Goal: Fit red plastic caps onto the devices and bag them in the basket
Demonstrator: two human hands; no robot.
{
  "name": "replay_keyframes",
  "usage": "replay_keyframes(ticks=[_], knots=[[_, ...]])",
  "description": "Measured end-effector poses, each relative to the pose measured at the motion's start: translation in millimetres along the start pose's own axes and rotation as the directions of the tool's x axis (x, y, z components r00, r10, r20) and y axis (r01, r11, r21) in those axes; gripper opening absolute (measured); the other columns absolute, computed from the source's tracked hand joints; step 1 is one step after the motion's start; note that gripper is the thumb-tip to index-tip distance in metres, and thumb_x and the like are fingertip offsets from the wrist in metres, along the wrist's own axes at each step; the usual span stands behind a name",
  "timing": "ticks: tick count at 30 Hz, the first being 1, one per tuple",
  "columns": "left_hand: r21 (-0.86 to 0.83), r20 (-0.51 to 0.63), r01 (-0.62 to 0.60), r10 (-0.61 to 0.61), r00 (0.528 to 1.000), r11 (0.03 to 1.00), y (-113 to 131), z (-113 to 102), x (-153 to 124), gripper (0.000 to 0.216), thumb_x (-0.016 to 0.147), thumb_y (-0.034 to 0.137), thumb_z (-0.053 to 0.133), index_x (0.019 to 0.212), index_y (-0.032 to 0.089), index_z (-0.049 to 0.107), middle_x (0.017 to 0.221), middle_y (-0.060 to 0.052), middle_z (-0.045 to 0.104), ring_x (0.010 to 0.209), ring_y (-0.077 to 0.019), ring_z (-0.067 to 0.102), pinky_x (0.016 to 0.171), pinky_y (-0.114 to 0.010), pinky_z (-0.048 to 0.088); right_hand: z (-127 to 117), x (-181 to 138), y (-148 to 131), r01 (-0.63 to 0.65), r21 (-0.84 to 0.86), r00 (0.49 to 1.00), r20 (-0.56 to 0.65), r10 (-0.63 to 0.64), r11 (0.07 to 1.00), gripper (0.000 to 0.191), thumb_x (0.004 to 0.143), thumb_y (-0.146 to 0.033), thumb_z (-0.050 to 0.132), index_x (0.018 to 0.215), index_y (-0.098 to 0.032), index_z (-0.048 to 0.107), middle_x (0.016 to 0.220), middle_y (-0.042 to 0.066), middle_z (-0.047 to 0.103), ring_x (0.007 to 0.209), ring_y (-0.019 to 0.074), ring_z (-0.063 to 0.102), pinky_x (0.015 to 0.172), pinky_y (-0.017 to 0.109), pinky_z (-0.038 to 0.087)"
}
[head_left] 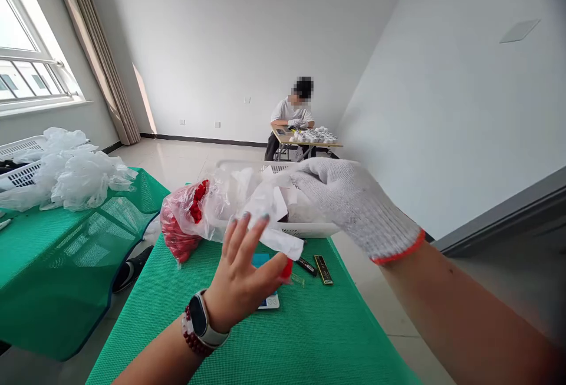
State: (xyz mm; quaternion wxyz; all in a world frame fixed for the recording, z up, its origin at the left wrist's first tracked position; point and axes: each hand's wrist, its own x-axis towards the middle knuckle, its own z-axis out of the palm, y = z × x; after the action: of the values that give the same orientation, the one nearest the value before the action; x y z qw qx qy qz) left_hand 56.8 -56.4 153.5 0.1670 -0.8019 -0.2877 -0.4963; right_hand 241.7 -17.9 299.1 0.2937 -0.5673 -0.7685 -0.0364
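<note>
My left hand [242, 273] is bare, with a smartwatch and a red bead bracelet at the wrist. Its fingers are spread and its thumb presses a white glove [279, 237] with a red cuff against the palm. My right hand [349, 199] wears a white knit glove with an orange cuff and pinches the far end of that loose glove above the green table [283, 338]. A clear plastic bag [190, 214] holding red items lies just left of the hands.
A white basket [305, 229] stands behind the hands. Small dark strips [322, 269] and a blue-topped flat device [267, 299] lie on the cloth. A second green table at left carries crumpled clear bags [75, 173] and white baskets. Another person sits at a far desk [305, 137].
</note>
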Motion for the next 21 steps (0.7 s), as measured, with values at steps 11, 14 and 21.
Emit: replay_keyframes(ticks=[11,14,21], knots=[[-0.472,0.124,-0.165,0.251,0.96,0.866,0,-6,13,0.025,0.105,0.037,0.03,0.11,0.02,0.048,0.095,-0.011,0.066,0.083,-0.0194,0.06,0.074,-0.032,0.053,-9,-57,12,-0.1,0.163,0.974,0.218,0.063,0.982,0.029,0.094,-0.041,0.053,0.087,-0.025,0.075,0.086,0.003,0.072,0.083,0.0207,0.065,0.07,0.032,0.048],[-0.378,0.19,-0.26,0.349,0.918,0.888,-2,-8,8,0.024,0.105,0.032,0.03,0.11,0.018,0.049,0.102,-0.013,0.069,0.095,-0.0236,0.063,0.086,-0.038,0.05,-14,-71,7,-0.137,0.16,0.958,0.271,0.09,0.978,0.033,0.096,-0.044,0.05,0.084,-0.025,0.074,0.079,0.001,0.071,0.074,0.0177,0.063,0.063,0.03,0.045],[-0.317,0.373,-0.25,0.363,0.854,0.915,-10,-27,2,0.031,0.105,0.034,0.027,0.104,0.018,0.054,0.098,-0.01,0.072,0.085,-0.0208,0.065,0.08,-0.036,0.042,-20,-101,7,-0.22,0.293,0.928,0.356,0.107,0.93,0.032,0.096,-0.043,0.051,0.086,-0.022,0.073,0.081,0.002,0.072,0.075,0.018,0.065,0.066,0.029,0.047]])
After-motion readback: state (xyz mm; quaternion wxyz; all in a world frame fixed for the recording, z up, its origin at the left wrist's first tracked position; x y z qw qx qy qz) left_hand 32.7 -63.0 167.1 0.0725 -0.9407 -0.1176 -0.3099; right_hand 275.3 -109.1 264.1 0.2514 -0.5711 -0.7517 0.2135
